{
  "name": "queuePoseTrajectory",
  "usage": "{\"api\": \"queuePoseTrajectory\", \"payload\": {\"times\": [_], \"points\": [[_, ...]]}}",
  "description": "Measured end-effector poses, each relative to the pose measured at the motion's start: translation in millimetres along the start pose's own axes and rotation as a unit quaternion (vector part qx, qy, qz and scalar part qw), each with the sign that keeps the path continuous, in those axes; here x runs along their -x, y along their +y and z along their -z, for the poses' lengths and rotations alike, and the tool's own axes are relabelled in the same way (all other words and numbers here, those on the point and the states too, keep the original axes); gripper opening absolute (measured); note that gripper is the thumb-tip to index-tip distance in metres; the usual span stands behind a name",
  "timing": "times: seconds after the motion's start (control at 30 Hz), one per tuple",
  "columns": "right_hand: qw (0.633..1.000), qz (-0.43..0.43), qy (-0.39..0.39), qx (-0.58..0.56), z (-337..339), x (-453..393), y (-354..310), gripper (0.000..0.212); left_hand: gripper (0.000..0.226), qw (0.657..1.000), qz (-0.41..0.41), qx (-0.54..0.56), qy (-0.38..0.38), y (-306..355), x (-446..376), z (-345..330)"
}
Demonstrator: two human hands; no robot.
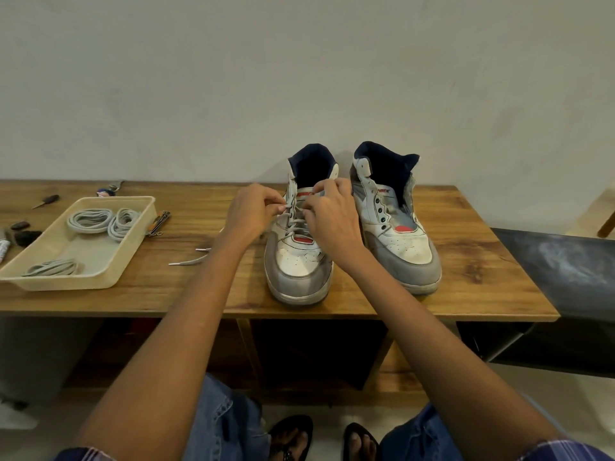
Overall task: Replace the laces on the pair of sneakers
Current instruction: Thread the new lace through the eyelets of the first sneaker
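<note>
A long brown wooden table spans mid-frame. At left on it sits a cream plastic tray holding coiled grey laces. Centre, two white-and-grey high-top sneakers stand side by side. Over the left shoe's eyelets, the left hand and right hand each pinch its grey lace; two loose tips lie left of that shoe.

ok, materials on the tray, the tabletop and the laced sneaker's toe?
Tray: looks like moulded plastic, cream, smooth matt walls with rounded corners.
Tabletop: wood or wood-look laminate; brown grain and knots show, slight sheen, cannot tell which.
Laced sneaker: toe seems white leather or synthetic, perforated and scuffed, with a grey suede-like band around it.
</note>
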State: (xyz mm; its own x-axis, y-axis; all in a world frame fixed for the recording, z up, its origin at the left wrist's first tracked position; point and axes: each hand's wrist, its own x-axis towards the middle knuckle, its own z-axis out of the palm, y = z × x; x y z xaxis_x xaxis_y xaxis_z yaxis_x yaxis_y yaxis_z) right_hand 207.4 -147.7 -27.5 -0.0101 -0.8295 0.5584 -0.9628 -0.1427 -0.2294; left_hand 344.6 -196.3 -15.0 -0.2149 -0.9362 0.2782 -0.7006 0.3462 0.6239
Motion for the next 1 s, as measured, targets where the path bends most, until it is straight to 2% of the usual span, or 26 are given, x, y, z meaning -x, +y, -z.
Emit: {"api": "queuePoseTrajectory", "payload": {"times": [0.13, 0.3, 0.37, 0.5, 0.63, 0.73, 0.9, 1.0], "points": [[0.998, -0.017, 0.025, -0.047, 1.3, -0.4, 1.8, 0.016, 0.011, 0.999, -0.003, -0.011, 0.042, 4.0, 1.7, 1.6], [0.997, -0.023, 0.049, -0.060, -0.1, -0.1, 1.3, 0.011, 0.008, 0.971, -0.118, -0.124, 0.169, 8.7, 9.8, 2.6], [0.998, -0.014, 0.041, -0.041, 0.2, -0.4, 1.2, 0.013, 0.007, 0.973, -0.099, -0.149, 0.148, 7.1, 9.5, -1.9], [1.000, 0.002, -0.006, 0.007, 1.2, -0.6, 1.4, 0.025, 0.021, 0.986, -0.010, -0.162, 0.045, 1.0, 3.2, -7.5], [0.999, 0.005, -0.030, 0.033, -1.0, -0.5, -1.5, 0.028, 0.029, 0.999, 0.007, -0.011, -0.043, -1.8, -1.6, 1.8], [0.999, -0.008, -0.036, 0.020, -2.9, -2.5, -4.0, 0.029, 0.020, 0.999, 0.004, 0.023, -0.023, 2.2, -1.9, 4.5], [0.999, -0.030, 0.003, -0.026, -7.1, -4.3, -3.6, 0.024, 0.017, 0.999, 0.010, 0.040, -0.017, 4.8, -0.5, 2.4], [0.995, -0.011, 0.079, -0.060, -9.5, -1.7, -0.3, 0.012, 0.011, 0.996, -0.070, -0.014, 0.057, 9.3, 4.4, 3.3]]}}
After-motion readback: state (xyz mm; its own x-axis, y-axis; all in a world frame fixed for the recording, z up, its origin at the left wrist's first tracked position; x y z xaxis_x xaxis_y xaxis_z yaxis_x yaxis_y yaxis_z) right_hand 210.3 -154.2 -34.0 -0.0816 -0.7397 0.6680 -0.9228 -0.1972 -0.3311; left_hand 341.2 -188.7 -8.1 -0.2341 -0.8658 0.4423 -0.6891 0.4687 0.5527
